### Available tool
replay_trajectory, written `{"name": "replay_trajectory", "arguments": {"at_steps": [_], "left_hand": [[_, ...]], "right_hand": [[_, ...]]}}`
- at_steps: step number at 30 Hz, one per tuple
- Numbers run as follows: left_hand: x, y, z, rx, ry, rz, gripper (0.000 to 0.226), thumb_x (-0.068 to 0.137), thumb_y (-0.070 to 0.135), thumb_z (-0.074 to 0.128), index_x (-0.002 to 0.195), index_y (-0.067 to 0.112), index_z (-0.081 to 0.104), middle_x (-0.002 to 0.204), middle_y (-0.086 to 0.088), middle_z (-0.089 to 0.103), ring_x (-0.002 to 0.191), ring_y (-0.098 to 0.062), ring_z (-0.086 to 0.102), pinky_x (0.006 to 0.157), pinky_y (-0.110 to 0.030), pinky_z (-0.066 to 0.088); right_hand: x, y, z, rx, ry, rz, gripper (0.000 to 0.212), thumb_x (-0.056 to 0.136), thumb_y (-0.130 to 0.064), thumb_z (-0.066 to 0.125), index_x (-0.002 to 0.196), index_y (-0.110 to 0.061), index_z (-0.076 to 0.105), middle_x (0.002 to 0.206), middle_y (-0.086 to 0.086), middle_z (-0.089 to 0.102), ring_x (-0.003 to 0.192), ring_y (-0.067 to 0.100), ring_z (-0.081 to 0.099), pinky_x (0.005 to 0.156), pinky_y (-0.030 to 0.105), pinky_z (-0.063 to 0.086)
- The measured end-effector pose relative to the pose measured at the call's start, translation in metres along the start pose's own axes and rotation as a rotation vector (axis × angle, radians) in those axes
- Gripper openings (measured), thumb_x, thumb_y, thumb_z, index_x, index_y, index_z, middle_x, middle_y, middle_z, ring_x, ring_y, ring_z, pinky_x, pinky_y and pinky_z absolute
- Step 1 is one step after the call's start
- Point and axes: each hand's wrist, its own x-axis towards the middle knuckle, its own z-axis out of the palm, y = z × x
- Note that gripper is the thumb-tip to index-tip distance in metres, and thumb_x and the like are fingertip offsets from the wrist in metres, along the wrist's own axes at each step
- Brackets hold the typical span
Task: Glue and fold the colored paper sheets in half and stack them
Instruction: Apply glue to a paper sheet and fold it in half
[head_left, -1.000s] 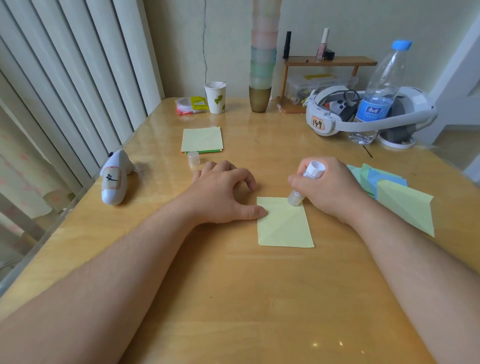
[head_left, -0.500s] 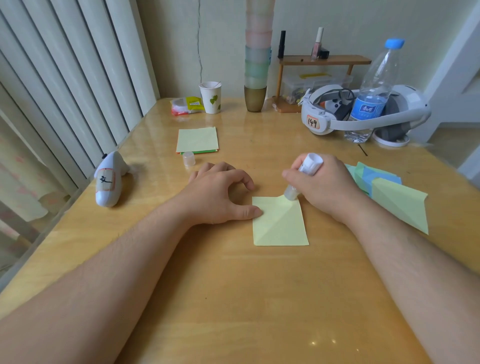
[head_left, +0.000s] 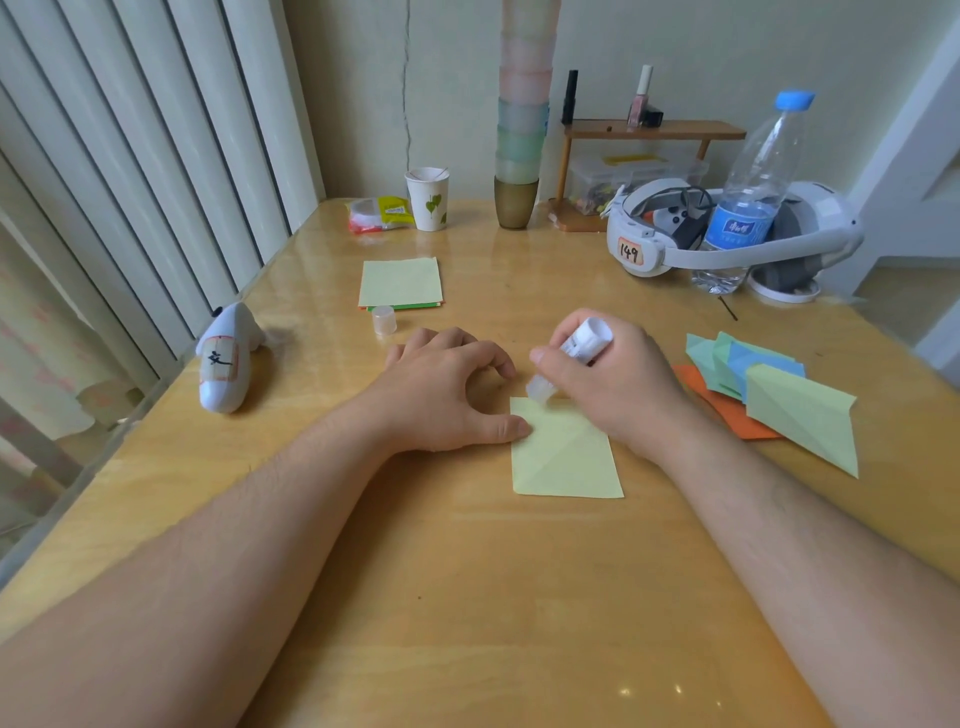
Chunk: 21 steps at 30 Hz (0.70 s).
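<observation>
A pale yellow paper sheet (head_left: 566, 457) lies flat on the wooden table (head_left: 467, 597) in front of me. My right hand (head_left: 618, 384) grips a white glue stick (head_left: 576, 353), its tip touching the sheet's far left corner. My left hand (head_left: 441, 395) rests with curled fingers beside the sheet, its thumb pressing the sheet's left edge. A stack of folded sheets (head_left: 401, 285), yellow on top, lies further back on the left. The glue cap (head_left: 384, 319) stands just in front of that stack. Loose colored sheets (head_left: 769, 395) lie in a pile at the right.
A white controller (head_left: 224, 358) lies at the left table edge. At the back stand a paper cup (head_left: 428, 198), a snack packet (head_left: 379, 214), a tower of stacked cups (head_left: 519, 145), a small wooden shelf (head_left: 654, 130), a headset (head_left: 727, 234) and a water bottle (head_left: 753, 192).
The glue stick's tip has slid left along the sheet's far edge, from the right corner to the left corner. My left hand has stayed put.
</observation>
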Motion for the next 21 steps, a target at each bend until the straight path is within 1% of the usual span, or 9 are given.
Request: {"name": "replay_trajectory", "arguments": {"at_steps": [3,7,13,15,18,19,21], "left_hand": [[0.000,0.000,0.001,0.020,0.000,-0.005,0.063,0.071,0.081,0.069,0.124,0.053,0.050,0.129,0.015,0.046,0.120,-0.019,0.033,0.109,-0.041,0.029],[0.001,0.000,0.000,0.018,-0.001,-0.005,0.064,0.070,0.082,0.069,0.124,0.054,0.050,0.130,0.014,0.047,0.121,-0.019,0.033,0.107,-0.040,0.028],[0.001,0.001,0.000,0.011,-0.005,-0.011,0.064,0.069,0.082,0.069,0.124,0.054,0.051,0.130,0.015,0.047,0.122,-0.019,0.034,0.108,-0.040,0.028],[0.000,0.001,0.000,0.007,-0.004,-0.007,0.064,0.069,0.081,0.069,0.123,0.054,0.052,0.128,0.015,0.047,0.121,-0.018,0.033,0.107,-0.039,0.027],[-0.001,-0.001,-0.001,-0.003,-0.017,-0.003,0.063,0.068,0.082,0.068,0.122,0.056,0.051,0.128,0.016,0.046,0.120,-0.018,0.033,0.107,-0.039,0.027],[-0.001,-0.001,-0.001,-0.006,-0.024,-0.003,0.063,0.067,0.083,0.068,0.121,0.057,0.050,0.128,0.016,0.046,0.121,-0.018,0.033,0.107,-0.040,0.028],[-0.001,-0.001,-0.002,-0.011,-0.035,-0.002,0.063,0.067,0.084,0.067,0.121,0.058,0.049,0.129,0.016,0.045,0.122,-0.018,0.033,0.108,-0.040,0.027]], "right_hand": [[0.001,-0.002,0.006,-0.046,-0.032,-0.016,0.023,0.086,-0.038,0.077,0.077,-0.022,0.063,0.059,-0.014,0.058,0.054,0.004,0.046,0.047,0.015,0.035],[0.002,-0.003,0.011,-0.093,-0.061,-0.029,0.025,0.085,-0.039,0.078,0.076,-0.021,0.064,0.057,-0.013,0.057,0.053,0.005,0.046,0.047,0.015,0.035],[0.003,-0.007,0.014,-0.112,-0.105,-0.043,0.027,0.083,-0.039,0.078,0.076,-0.020,0.062,0.056,-0.011,0.055,0.053,0.006,0.043,0.047,0.018,0.035],[0.004,-0.009,0.013,-0.153,-0.109,-0.049,0.027,0.083,-0.039,0.078,0.076,-0.018,0.061,0.057,-0.006,0.054,0.053,0.007,0.043,0.047,0.018,0.034],[0.005,-0.006,0.005,-0.198,-0.111,-0.033,0.028,0.081,-0.039,0.077,0.076,-0.017,0.061,0.067,0.002,0.063,0.055,0.009,0.045,0.047,0.020,0.035],[0.005,-0.004,0.001,-0.207,-0.111,-0.017,0.028,0.081,-0.039,0.077,0.077,-0.017,0.060,0.068,0.003,0.064,0.056,0.011,0.045,0.047,0.021,0.035],[0.004,0.003,-0.009,-0.214,-0.108,0.014,0.027,0.081,-0.037,0.076,0.076,-0.016,0.060,0.062,-0.001,0.058,0.057,0.012,0.045,0.049,0.022,0.036]]}}
